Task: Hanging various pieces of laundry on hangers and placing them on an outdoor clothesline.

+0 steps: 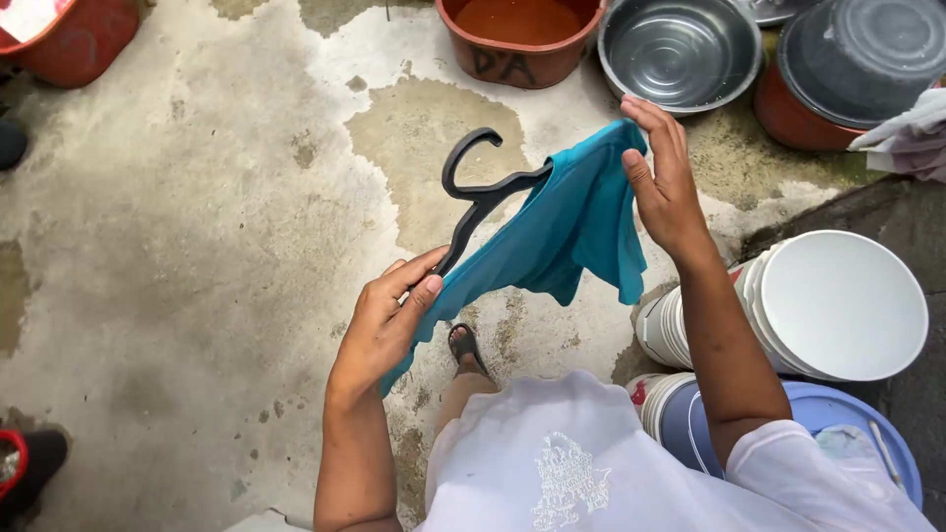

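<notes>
A teal cloth garment (552, 232) hangs on a black plastic hanger (483, 192) in front of me, above a wet concrete floor. My left hand (386, 320) pinches the lower end of the hanger together with the cloth's lower edge. My right hand (665, 182) holds the upper right corner of the teal garment, fingers mostly straight. The hanger's hook points up and left, free of the cloth. One arm of the hanger is hidden inside the garment.
A red-brown tub of water (520, 37) and a steel basin (680, 49) stand at the top. A lidded red tub (847, 74) sits top right. White buckets (828, 305) and a blue lid (847, 424) are at my right. My sandalled foot (465, 347) shows below the cloth.
</notes>
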